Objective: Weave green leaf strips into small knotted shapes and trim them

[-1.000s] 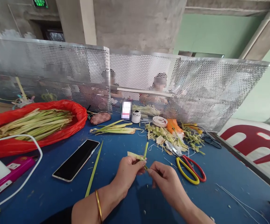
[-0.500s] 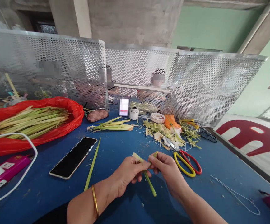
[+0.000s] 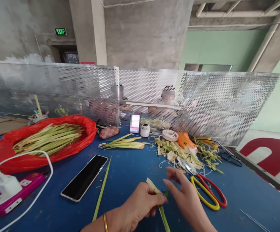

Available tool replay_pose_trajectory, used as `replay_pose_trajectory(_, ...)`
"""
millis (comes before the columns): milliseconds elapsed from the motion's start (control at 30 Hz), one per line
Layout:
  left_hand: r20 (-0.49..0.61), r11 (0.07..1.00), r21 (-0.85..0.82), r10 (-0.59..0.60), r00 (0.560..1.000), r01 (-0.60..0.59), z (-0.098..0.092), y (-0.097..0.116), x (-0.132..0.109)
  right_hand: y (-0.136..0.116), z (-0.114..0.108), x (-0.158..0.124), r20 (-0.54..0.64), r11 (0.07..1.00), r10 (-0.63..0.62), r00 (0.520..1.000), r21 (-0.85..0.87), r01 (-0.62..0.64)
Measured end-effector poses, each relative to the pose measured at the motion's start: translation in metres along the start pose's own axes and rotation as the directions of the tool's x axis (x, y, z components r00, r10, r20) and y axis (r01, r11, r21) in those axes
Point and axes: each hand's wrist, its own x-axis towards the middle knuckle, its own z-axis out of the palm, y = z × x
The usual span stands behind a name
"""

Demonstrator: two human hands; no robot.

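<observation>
My left hand (image 3: 140, 206) is closed on a green leaf strip (image 3: 157, 201) low in the middle of the blue table (image 3: 130, 167); the strip's pale end sticks up past my thumb and its green end runs down toward me. My right hand (image 3: 185, 196) is right beside it, fingertips at the strip, fingers partly stretched and a little apart. Scissors (image 3: 203, 185) with red and yellow handles lie just right of my right hand. A single long green strip (image 3: 102, 190) lies on the table left of my left hand.
A red bag (image 3: 45, 141) full of leaf strips sits at the left. A black phone (image 3: 85, 177), a pink power strip (image 3: 11, 195) with white plug and cable, a small leaf bundle (image 3: 123, 143), leaf scraps (image 3: 178, 151) and a perforated metal screen (image 3: 154, 96) with people behind it surround the spot.
Both hands have dropped lower in view as the camera tilted up. My right hand has loosened from its pinch on the strip's upper end and its fingers now spread beside it.
</observation>
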Motion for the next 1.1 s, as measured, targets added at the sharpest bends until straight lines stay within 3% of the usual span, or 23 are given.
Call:
replay_pose_trajectory(67,0.039,0.998,0.027,0.048,0.998,-0.049,0.002,-0.002,-0.001,-0.006,-0.003,-0.001,0.084,0.987,-0.096,0.992,-0.123,0.106)
replay_pose_trajectory(133,0.073,0.995,0.054,0.076,0.994,-0.08,0.004,-0.004,-0.001,-0.013,-0.002,-0.004,0.218,0.983,-0.097,0.971,-0.134,0.128)
replay_pose_trajectory(233,0.072,0.995,0.083,0.047,0.996,-0.053,0.006,-0.005,-0.002,-0.016,0.003,-0.007,0.301,0.999,0.047,0.953,-0.03,-0.04)
replay_pose_trajectory(367,0.057,0.994,0.102,0.03,0.998,-0.036,0.007,0.0,-0.004,-0.012,0.007,-0.008,0.288,0.98,0.141,0.947,0.095,-0.175)
replay_pose_trajectory(600,0.104,0.976,0.17,0.121,0.987,-0.138,0.006,-0.002,-0.006,-0.016,0.008,-0.013,0.124,0.998,0.039,0.991,0.038,-0.044)
replay_pose_trajectory(767,0.092,0.975,0.195,0.09,0.992,-0.106,0.008,-0.004,-0.006,-0.017,0.011,-0.015,0.182,0.999,-0.028,0.983,-0.023,0.033)
replay_pose_trajectory(900,0.068,0.987,0.149,0.045,0.997,-0.055,0.011,-0.002,-0.005,-0.013,0.013,-0.014,0.196,1.0,0.015,0.981,-0.003,-0.015)
replay_pose_trajectory(1000,0.047,0.987,0.15,0.058,0.997,-0.064,0.011,-0.002,-0.004,-0.011,0.013,-0.014,0.23,0.999,0.031,0.973,-0.013,-0.029)
replay_pose_trajectory(1100,0.029,0.974,0.207,0.088,0.996,-0.092,0.01,-0.004,-0.004,-0.012,0.013,-0.016,0.238,0.998,-0.029,0.971,-0.05,0.042)
